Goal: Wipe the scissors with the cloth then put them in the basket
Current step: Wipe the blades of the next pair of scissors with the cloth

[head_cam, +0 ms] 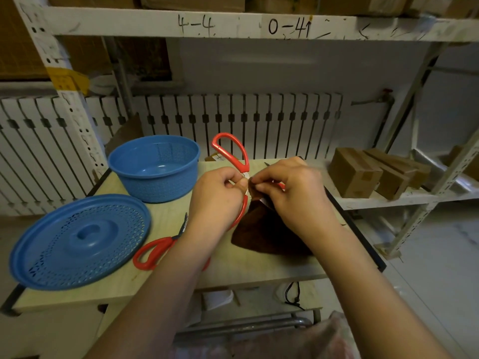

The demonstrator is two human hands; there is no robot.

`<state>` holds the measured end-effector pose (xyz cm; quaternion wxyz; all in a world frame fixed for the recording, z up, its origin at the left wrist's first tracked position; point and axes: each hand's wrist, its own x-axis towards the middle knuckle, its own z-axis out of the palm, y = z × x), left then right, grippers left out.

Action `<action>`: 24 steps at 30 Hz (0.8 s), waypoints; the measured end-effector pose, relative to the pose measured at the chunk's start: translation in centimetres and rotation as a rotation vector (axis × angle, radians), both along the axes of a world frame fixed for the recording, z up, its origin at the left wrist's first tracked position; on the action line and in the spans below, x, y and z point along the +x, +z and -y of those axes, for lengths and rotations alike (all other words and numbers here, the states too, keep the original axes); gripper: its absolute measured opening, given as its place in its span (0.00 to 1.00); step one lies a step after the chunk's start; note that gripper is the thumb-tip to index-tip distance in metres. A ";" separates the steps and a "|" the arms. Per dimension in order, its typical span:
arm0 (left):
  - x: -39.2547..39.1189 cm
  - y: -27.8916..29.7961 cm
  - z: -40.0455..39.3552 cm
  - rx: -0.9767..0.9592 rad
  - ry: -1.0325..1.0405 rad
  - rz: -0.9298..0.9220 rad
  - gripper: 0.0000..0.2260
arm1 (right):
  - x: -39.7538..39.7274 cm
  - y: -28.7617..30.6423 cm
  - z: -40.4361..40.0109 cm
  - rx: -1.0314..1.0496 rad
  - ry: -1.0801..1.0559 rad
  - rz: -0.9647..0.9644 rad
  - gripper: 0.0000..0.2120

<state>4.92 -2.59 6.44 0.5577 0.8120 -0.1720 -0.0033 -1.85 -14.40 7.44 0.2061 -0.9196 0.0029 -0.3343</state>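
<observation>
My left hand [216,196] grips a pair of red-handled scissors [230,151] near the pivot, one handle loop sticking up and the other curving down beside my wrist. My right hand [293,193] pinches a dark brown cloth [261,234] around the blades, which are hidden inside it. The rest of the cloth hangs down onto the table. A second pair of red-handled scissors [155,250] lies flat on the table, partly under my left forearm. The blue basket [155,168] stands at the table's back left, with nothing in it.
The basket's blue perforated lid [77,242] lies on the front left of the wooden table [259,270]. Cardboard boxes [363,172] sit on a metal shelf to the right. A white radiator runs behind the table.
</observation>
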 end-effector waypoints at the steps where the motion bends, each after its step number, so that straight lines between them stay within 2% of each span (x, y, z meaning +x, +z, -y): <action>1: 0.1 0.0 0.0 -0.013 -0.001 -0.011 0.08 | 0.0 0.2 0.0 -0.021 0.003 -0.022 0.07; 8: 0.6 0.1 0.2 -0.057 0.019 -0.019 0.08 | -0.5 1.0 -0.1 -0.181 0.012 -0.183 0.08; 13: 0.7 0.3 0.2 -0.068 0.007 -0.035 0.08 | 0.1 -0.3 0.1 -0.190 0.003 -0.043 0.07; 17: 1.0 -0.1 -0.3 -0.117 0.051 -0.068 0.09 | -0.4 -2.0 1.2 -0.244 0.013 -0.054 0.08; 24: 1.1 0.4 -1.2 -0.172 0.047 -0.107 0.07 | -0.8 -2.6 1.7 -0.051 -0.057 0.084 0.08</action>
